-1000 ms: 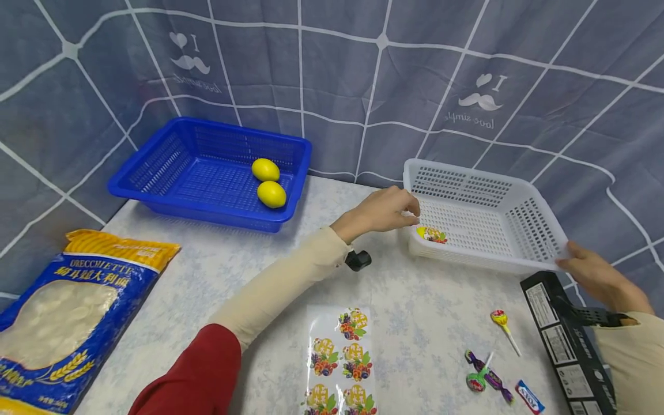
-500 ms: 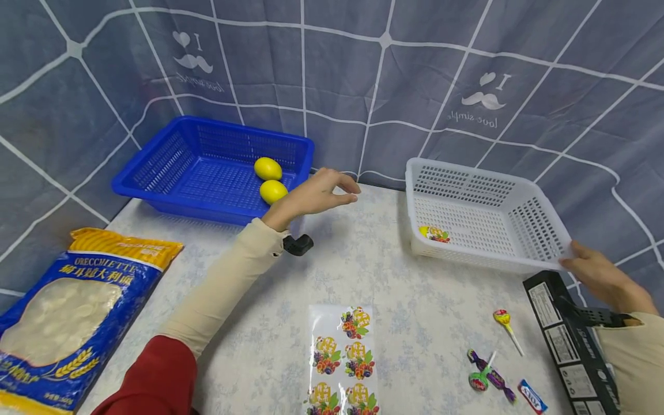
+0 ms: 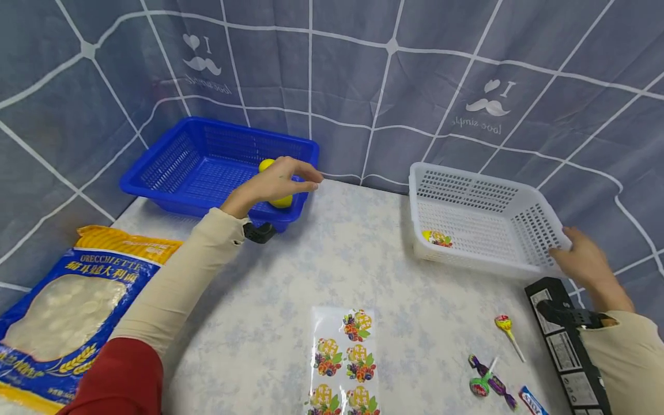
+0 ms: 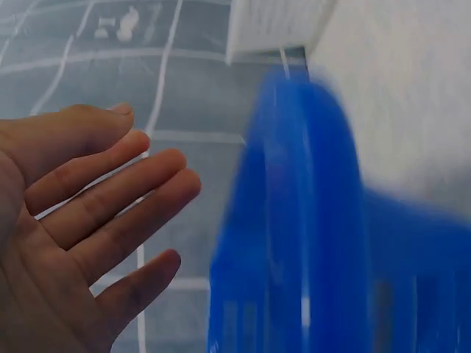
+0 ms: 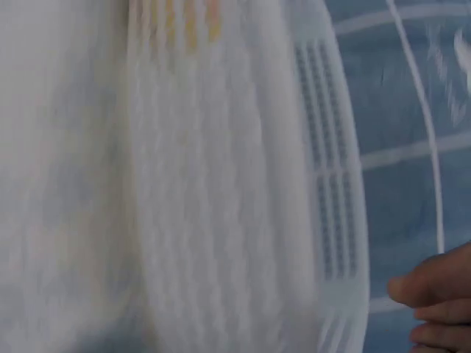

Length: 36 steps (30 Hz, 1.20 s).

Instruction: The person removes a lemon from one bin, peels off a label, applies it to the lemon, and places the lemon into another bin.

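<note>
My left hand [image 3: 277, 181] hovers over the right end of the blue basket [image 3: 171, 193], its fingers extended and holding nothing. Two yellow lemons [image 3: 282, 202] lie in that basket, partly covered by the hand. In the left wrist view, the palm and spread fingers [image 4: 132, 198] show beside the blurred blue rim. At the right end of the white basket [image 3: 467, 216] is my right hand [image 3: 586, 262], thumb overlapping the rim in the head view. The right wrist view shows loosely bent fingers [image 5: 441, 294] beside the basket. A fruit-printed sticker [image 3: 441, 238] on something yellow shows inside the basket's left front corner.
A sheet of fruit stickers [image 3: 344, 363] lies at front centre. To the right are a yellow lollipop [image 3: 509, 337], a green lollipop [image 3: 479, 386], a purple-wrapped candy [image 3: 495, 380], a small blue candy [image 3: 531, 400] and a black box [image 3: 562, 346]. A pasta bag [image 3: 72, 311] lies left.
My left hand has swung left from the white basket to above the blue basket's lemons. The right hand has shifted slightly up and left along the white basket's end.
</note>
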Each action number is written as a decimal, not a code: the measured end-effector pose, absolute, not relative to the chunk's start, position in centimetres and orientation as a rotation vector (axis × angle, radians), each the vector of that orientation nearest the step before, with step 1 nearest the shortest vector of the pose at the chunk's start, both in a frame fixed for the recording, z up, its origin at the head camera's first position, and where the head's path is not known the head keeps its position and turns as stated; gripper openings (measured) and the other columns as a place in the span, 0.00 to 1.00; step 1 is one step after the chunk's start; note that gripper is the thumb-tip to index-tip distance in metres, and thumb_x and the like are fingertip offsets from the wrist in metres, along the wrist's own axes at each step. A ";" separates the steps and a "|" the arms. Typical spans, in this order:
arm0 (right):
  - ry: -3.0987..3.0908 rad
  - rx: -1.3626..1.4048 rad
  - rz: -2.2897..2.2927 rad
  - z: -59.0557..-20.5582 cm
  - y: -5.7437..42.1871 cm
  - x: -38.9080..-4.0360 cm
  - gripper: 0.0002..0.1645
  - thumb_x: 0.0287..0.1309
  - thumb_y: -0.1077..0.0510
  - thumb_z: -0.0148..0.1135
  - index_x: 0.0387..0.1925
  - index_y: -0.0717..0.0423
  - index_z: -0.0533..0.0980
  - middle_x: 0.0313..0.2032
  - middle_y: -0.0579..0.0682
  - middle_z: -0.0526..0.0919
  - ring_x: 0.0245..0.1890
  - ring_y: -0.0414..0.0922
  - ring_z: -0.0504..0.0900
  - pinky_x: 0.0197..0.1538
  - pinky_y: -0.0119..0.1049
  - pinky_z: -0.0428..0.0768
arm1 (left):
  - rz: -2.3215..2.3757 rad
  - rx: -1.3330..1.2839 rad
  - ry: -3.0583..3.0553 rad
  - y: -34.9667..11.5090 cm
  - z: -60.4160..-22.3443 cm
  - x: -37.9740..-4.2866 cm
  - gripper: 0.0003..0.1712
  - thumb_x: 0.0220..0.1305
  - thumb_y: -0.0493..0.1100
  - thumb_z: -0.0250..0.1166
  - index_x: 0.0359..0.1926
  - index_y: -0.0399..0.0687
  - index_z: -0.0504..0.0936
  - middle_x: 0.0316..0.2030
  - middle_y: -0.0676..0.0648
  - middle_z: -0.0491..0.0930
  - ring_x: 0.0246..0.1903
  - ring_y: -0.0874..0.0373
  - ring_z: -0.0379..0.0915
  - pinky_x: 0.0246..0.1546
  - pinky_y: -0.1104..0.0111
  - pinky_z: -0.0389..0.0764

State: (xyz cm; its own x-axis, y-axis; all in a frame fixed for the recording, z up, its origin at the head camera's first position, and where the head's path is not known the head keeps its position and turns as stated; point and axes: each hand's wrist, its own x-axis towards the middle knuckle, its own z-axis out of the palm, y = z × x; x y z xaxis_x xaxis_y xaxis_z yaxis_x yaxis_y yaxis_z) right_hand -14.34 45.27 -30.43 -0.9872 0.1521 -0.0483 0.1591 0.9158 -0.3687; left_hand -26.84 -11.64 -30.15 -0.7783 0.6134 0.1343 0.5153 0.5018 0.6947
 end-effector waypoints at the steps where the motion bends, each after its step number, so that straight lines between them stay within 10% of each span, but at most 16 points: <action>1: 3.069 0.222 -0.595 -30.2 44.0 -14.7 0.38 0.70 0.58 0.46 0.69 0.79 0.46 0.60 0.83 0.59 0.53 0.78 0.65 0.52 0.72 0.65 | 1.151 0.975 2.597 -12.3 -30.2 -27.0 0.17 0.70 0.40 0.61 0.56 0.37 0.81 0.53 0.41 0.82 0.57 0.48 0.74 0.63 0.54 0.68; 6: 3.037 0.014 -0.687 -28.5 37.0 -16.9 0.41 0.74 0.53 0.44 0.75 0.68 0.40 0.72 0.75 0.43 0.62 0.79 0.55 0.58 0.74 0.58 | 1.212 0.867 2.490 -15.6 -30.6 -28.1 0.19 0.70 0.39 0.61 0.58 0.34 0.79 0.56 0.37 0.79 0.57 0.45 0.73 0.62 0.52 0.70; 24: 2.786 -0.524 -0.988 -30.5 14.1 -22.5 0.39 0.70 0.52 0.55 0.75 0.58 0.53 0.74 0.56 0.55 0.74 0.53 0.53 0.73 0.49 0.55 | 0.748 0.687 2.448 -18.4 -33.9 -30.7 0.39 0.66 0.38 0.62 0.73 0.36 0.56 0.72 0.28 0.50 0.72 0.35 0.43 0.71 0.44 0.46; 36: 2.614 -0.471 -1.192 -34.0 5.9 -22.5 0.49 0.69 0.43 0.55 0.78 0.55 0.41 0.77 0.52 0.43 0.76 0.48 0.44 0.75 0.45 0.48 | 0.551 0.695 2.565 -17.2 -34.4 -30.6 0.34 0.62 0.36 0.68 0.66 0.32 0.68 0.60 0.27 0.64 0.61 0.36 0.60 0.65 0.45 0.61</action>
